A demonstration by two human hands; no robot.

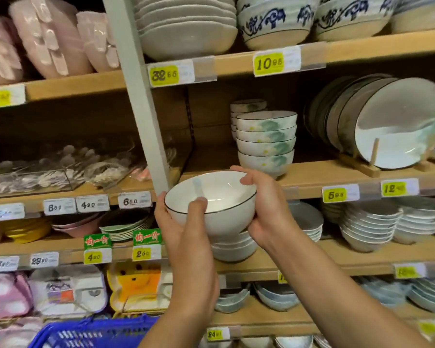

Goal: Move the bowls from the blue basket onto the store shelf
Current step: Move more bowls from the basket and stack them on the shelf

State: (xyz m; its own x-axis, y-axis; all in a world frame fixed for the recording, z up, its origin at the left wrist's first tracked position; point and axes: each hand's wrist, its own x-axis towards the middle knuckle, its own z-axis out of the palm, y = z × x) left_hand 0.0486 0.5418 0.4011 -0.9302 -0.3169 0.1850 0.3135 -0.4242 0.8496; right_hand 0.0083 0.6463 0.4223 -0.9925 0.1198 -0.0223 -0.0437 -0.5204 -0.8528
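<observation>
A white bowl (211, 197) with a thin dark rim is held up in front of the wooden store shelf (312, 177), tilted toward me. My left hand (178, 222) grips its near side with the thumb over the rim. My right hand (264, 209) grips its right side, fingers curled over the far rim. Just behind and to the right, a stack of matching bowls (266, 141) with green leaf prints stands on that shelf. The blue basket (91, 332) sits at the bottom left; its contents are not visible.
A grey upright post (141, 96) divides the shelving left of the bowl. Plates (392, 121) lean in a wooden rack at the right. More bowl stacks (367, 224) fill the shelf below. Yellow price tags (339, 194) line the shelf edges.
</observation>
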